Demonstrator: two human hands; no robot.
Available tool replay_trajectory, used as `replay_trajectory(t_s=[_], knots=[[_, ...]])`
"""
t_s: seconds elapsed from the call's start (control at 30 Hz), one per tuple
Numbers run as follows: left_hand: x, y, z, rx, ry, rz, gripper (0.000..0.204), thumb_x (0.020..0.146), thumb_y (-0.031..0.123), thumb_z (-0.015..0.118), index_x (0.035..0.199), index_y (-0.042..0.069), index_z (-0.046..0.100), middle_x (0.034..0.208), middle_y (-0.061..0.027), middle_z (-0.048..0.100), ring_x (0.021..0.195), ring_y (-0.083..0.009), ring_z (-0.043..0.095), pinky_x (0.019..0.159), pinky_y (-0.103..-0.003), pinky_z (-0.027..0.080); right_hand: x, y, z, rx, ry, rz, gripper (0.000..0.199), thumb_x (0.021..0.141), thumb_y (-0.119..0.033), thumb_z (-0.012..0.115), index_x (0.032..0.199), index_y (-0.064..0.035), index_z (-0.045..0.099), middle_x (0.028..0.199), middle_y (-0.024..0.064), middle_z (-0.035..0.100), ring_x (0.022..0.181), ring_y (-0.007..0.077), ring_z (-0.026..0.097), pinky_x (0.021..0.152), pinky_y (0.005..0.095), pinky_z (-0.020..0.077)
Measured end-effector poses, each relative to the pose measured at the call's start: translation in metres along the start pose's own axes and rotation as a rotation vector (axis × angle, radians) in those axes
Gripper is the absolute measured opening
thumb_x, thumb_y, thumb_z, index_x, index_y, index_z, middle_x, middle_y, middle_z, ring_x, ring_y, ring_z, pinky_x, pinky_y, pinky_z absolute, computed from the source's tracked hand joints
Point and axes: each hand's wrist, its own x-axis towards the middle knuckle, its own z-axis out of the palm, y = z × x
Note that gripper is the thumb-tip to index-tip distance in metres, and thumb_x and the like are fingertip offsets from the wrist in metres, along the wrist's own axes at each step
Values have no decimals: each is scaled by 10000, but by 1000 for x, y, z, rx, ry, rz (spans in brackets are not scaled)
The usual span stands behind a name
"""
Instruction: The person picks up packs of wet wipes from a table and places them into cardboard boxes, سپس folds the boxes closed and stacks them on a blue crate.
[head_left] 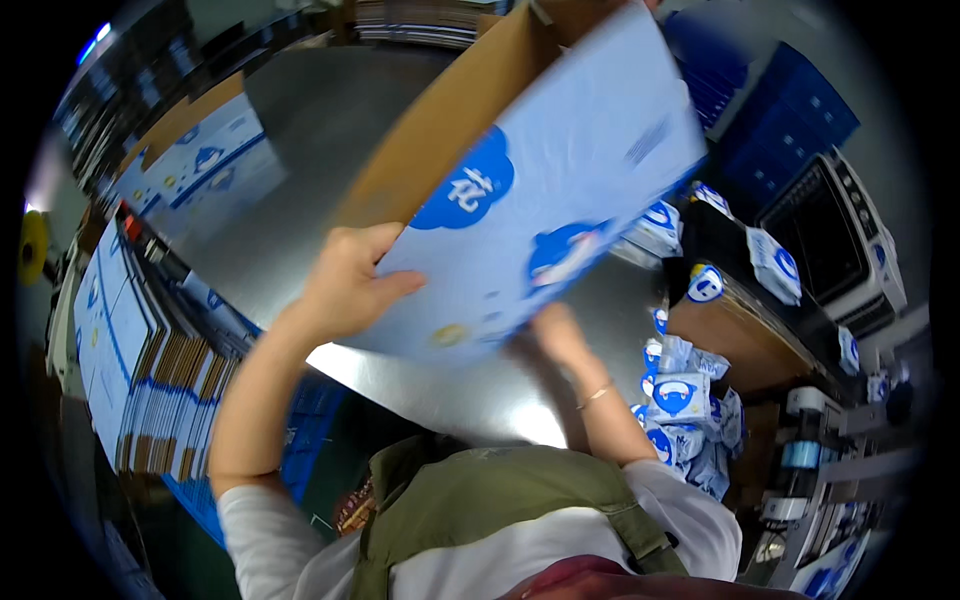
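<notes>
Carton blank [540,190], pale blue print outside and plain brown inside, was up in the air over the shiny metal surface [300,150], tilted with its far end raised away from the person. Only the head view to go on, so here's what it showed.

Left hand [345,285] had its grip clamped on the near left corner of the blank, thumb on the printed face, fingers tucked behind. Right hand [560,335] was under the lower edge, mostly hidden by the card, so I couldn't tell if that grip was closed or just propping it from below.

My take on doing this bit well: keep both hands near the corners so the sheet doesn't flop or crease off its score lines, and bring the right hand out where it can pinch an edge properly. A big sheet like that probably catches air and twists easily.

Around it: a stack of flat cartons [140,370] stood on edge at the left, a heap of small blue-and-white packs [685,410] sat at the right, and dark blue crates [780,130] were further back.
</notes>
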Motion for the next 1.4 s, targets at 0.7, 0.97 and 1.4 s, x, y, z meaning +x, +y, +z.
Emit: replay_trajectory(t_s=[0.7,0.97,1.4], knots=[[-6,-168,-106,624,119,-722,408,832,297,685,908,-102,647,804,-246,668,746,-324,666,681,-398,485,25,7,87,-640,18,-385,864,741,-274,731,1462,-68,302,1535,217,204,1438,386,154,1171,508,136],[-30,-242,-147,625,112,-605,326,801,183,712,968,-89,647,872,-227,691,824,-315,677,743,-386,496,64,1,76,-602,-24,-404,968,728,-294,753,1475,5,213,1545,236,138,1446,372,123,1182,477,148],[-35,-233,-139,556,172,-708,275,836,121,678,987,-104,629,888,-190,697,799,-256,658,731,-364,485,16,27,-221,-1048,780,-265,634,581,35,648,1201,-75,569,1234,149,534,1229,395,441,1051,575,302]])
